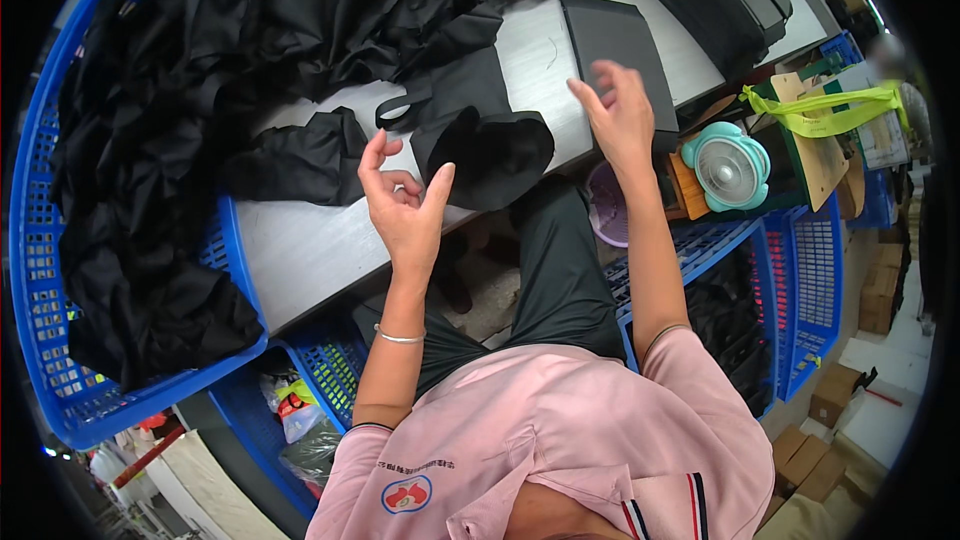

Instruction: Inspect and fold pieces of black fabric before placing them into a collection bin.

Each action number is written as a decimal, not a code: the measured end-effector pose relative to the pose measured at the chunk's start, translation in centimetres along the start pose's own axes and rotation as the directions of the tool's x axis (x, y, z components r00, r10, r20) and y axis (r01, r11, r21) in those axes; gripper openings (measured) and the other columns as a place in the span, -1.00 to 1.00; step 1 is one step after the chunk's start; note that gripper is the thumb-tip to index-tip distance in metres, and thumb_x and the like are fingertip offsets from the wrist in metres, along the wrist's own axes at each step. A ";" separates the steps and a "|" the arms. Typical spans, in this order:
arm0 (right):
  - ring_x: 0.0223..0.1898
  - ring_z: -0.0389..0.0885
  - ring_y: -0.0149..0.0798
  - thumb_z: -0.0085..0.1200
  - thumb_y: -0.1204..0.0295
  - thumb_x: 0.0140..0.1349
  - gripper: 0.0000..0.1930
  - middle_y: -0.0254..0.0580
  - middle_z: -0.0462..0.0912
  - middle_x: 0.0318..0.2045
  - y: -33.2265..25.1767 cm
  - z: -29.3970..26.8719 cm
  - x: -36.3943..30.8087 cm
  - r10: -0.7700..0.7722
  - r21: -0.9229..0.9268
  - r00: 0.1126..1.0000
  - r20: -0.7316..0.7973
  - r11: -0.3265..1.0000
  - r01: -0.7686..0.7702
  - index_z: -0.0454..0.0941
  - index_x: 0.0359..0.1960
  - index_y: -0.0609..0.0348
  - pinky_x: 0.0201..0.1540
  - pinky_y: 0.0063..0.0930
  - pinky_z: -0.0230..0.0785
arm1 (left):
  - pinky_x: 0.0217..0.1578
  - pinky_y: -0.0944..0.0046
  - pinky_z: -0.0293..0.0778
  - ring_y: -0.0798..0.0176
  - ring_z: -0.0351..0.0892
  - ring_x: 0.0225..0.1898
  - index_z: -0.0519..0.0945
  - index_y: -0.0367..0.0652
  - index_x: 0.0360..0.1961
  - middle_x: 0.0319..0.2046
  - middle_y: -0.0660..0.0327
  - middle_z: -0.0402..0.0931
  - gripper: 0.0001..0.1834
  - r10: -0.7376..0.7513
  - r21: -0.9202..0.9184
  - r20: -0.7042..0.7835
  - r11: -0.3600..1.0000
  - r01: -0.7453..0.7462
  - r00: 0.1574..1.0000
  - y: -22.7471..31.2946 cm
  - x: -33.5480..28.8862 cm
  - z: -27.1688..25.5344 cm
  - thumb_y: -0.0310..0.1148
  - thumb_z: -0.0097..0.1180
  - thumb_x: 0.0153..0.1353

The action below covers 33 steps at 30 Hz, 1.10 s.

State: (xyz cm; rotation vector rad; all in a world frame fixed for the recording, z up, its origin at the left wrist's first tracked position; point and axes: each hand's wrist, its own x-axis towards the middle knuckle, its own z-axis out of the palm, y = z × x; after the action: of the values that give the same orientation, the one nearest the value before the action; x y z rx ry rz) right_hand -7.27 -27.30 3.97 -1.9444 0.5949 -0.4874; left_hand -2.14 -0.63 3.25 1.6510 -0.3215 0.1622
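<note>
My left hand (pixel 405 202) hovers at the table's near edge, its fingers loosely bent and the thumb apart, with nothing in it. Just beyond its thumb lies a black fabric piece (pixel 520 145), shaped like a pouch with a rounded end, partly over the table edge. Behind that piece is a flat black cloth panel (pixel 470 85) with a strap loop (pixel 393 118) at its left side. My right hand (pixel 622 120) is raised in front of a flat dark grey board (pixel 610 35), fingers spread and holding nothing. Folded black cloth (pixel 310 155) rests left of my left hand.
A large heap of black fabric (pixel 290 20) covers the far left of the white table (pixel 310 250) and fills a blue crate (pixel 255 285). To the right stand a turquoise fan (pixel 730 168), a purple bin (pixel 607 205) and more blue crates (pixel 815 280). A dark machine part (pixel 700 0) sits far right.
</note>
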 end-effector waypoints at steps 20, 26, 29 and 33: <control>0.03 0.63 0.08 0.11 0.59 0.27 -0.93 0.16 0.57 0.12 -7.9 0.7 -18.7 -0.653 -0.252 0.739 0.166 0.697 0.672 0.51 -0.27 0.34 0.08 -0.22 0.49 | 0.44 0.12 -0.02 0.13 0.00 0.48 -0.09 -0.21 0.53 0.47 0.06 0.03 0.35 -0.139 -0.577 0.684 0.498 0.647 0.717 3.1 -8.2 -0.8 0.32 0.38 -0.05; -0.24 0.66 -0.18 0.06 0.52 0.37 -0.87 -0.01 0.65 0.03 -7.3 0.4 -22.7 -0.250 0.237 0.804 0.539 0.961 0.141 0.51 -0.14 0.32 -0.12 -0.41 0.48 | 0.29 0.14 0.34 0.12 0.37 0.30 0.20 -0.23 0.42 0.34 0.00 0.29 0.26 -0.049 -0.654 0.710 0.324 0.683 0.703 2.7 -9.5 -3.2 0.29 0.49 -0.19; -0.41 0.57 -0.34 0.11 0.53 0.32 -0.91 -0.15 0.67 -0.34 -7.6 0.5 -23.1 -0.230 0.228 0.879 0.418 0.963 0.144 0.57 -0.27 0.32 -0.32 -0.52 0.41 | 0.30 0.12 0.34 0.10 0.39 0.29 0.21 -0.24 0.41 0.31 0.01 0.32 0.21 -0.104 -0.664 0.693 0.295 0.687 0.714 3.4 -9.8 -3.8 0.15 0.55 -0.17; -0.51 0.49 -0.39 0.13 0.56 0.28 -0.96 -0.18 0.60 -0.46 -7.2 0.7 -23.2 -0.211 0.076 0.937 0.279 0.977 0.198 0.55 -0.32 0.28 -0.46 -0.50 0.31 | 0.23 0.13 0.44 0.14 0.48 0.21 0.30 -0.24 0.35 0.19 0.03 0.46 -0.10 -0.181 -0.713 0.622 0.271 0.647 0.762 2.5 -9.9 -4.5 -0.31 0.48 0.00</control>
State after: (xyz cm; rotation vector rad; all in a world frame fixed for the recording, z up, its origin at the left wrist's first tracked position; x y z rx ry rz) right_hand -23.99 -10.23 8.37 -1.9951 0.1950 -0.3347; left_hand -11.93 4.79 3.16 0.5317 -0.1952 -0.7433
